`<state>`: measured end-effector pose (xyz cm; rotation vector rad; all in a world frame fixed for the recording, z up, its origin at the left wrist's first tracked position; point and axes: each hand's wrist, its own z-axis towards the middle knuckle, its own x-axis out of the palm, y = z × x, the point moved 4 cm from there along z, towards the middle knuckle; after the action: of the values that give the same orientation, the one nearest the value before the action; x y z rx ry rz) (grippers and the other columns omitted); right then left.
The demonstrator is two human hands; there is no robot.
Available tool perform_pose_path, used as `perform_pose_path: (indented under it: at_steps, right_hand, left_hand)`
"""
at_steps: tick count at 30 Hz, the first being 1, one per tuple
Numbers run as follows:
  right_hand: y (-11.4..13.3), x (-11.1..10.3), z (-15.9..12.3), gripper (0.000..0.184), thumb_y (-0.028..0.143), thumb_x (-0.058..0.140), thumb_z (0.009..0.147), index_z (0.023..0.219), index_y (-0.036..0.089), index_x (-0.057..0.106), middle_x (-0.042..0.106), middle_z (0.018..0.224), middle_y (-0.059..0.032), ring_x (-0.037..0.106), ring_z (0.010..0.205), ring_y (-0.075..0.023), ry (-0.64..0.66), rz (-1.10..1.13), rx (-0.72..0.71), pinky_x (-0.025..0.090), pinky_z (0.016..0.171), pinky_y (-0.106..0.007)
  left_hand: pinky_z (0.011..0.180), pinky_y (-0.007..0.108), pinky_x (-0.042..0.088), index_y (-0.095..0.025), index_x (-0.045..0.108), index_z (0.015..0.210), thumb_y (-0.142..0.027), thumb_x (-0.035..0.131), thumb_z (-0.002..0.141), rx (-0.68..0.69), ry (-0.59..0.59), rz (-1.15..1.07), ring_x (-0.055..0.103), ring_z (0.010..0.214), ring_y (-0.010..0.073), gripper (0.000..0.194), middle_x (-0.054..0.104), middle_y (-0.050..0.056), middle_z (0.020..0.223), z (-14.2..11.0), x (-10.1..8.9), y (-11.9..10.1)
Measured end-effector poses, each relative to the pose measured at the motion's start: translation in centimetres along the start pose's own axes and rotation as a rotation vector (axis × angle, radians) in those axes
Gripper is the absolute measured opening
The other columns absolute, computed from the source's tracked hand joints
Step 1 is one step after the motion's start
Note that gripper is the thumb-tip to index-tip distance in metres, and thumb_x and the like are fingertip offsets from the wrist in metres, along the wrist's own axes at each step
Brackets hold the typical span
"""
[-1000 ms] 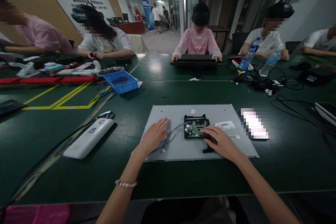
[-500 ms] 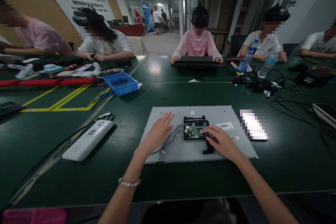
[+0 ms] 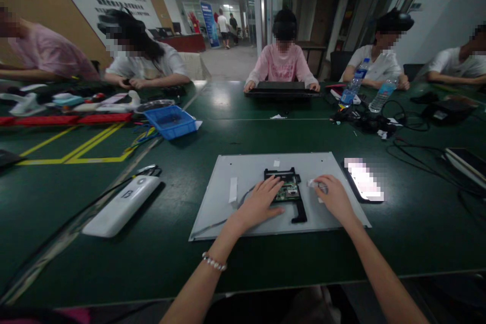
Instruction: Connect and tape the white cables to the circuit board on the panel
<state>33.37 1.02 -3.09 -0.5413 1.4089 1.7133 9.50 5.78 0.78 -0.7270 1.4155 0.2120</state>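
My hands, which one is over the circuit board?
Your left hand, the one with the beaded bracelet: it covers part of the circuit board. Your right hand is to the board's right, near the phone.

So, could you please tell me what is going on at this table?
A person's left hand is spread over part of a green circuit board in a black bracket, on a flat grey panel. The right hand is curled at a white label; whether it grips it is unclear. A smartphone lies right of the panel, a white power bank left. Opposite, someone in pink holds a flat black object.
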Motion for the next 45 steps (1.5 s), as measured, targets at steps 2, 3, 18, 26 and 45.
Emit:
perform_pose_path:
  at_steps: [2,3,18,26,45]
  right_hand:
    - [0.2,0.0,0.1,0.019,0.025,0.050,0.082,0.095,0.019,0.062,0.061,0.098,-0.0074,0.057,0.090,-0.0209,0.022,0.043,0.016,0.045,0.083,-0.036]
    - [0.3,0.0,0.1,0.019,0.025,0.050,0.082,0.095,0.018,0.062,0.061,0.096,-0.0071,0.058,0.087,-0.0199,0.029,0.068,0.023,0.045,0.081,-0.035]
    - [2.2,-0.8,2.4,0.021,0.022,0.048,0.084,0.099,0.018,0.062,0.061,0.101,-0.0065,0.059,0.081,-0.0169,0.031,-0.003,-0.055,0.045,0.078,-0.030]
    - [8.4,3.9,9.3,0.024,0.026,0.055,0.085,0.105,0.018,0.063,0.063,0.107,-0.0083,0.055,0.102,-0.0192,0.221,-0.239,-0.305,0.040,0.087,-0.027]
    - [4.8,2.6,8.1,0.026,0.014,0.042,0.088,0.099,0.017,0.066,0.065,0.099,-0.0102,0.056,0.096,-0.0204,0.170,-0.525,-0.231,0.040,0.083,-0.029]
  left_hand:
    - [0.113,0.043,0.015,-0.025,0.020,0.142,-0.045,0.049,0.087,0.022,-0.002,-0.008,0.013,0.139,0.0216,0.065,0.020,0.005,0.151,-0.1,0.0,0.2]
    - [0.113,0.043,0.015,-0.027,0.021,0.142,-0.043,0.047,0.089,0.032,-0.008,-0.015,0.014,0.139,0.0206,0.061,0.021,0.004,0.151,-0.1,-0.1,0.3]
    - [0.112,0.041,0.020,-0.027,0.029,0.139,-0.031,0.050,0.087,0.052,-0.110,-0.025,0.023,0.136,0.0203,0.056,0.030,0.004,0.147,-0.5,-0.3,0.5]
    - [0.110,0.048,0.023,-0.023,0.017,0.142,-0.035,0.057,0.079,-0.045,-0.266,-0.014,0.018,0.137,0.0288,0.076,0.021,0.010,0.149,-0.9,-0.5,0.8]
    - [0.109,0.045,0.025,-0.024,0.005,0.144,-0.037,0.061,0.076,-0.125,-0.242,-0.075,0.024,0.136,0.0276,0.089,0.021,0.011,0.150,-0.9,-0.3,1.1]
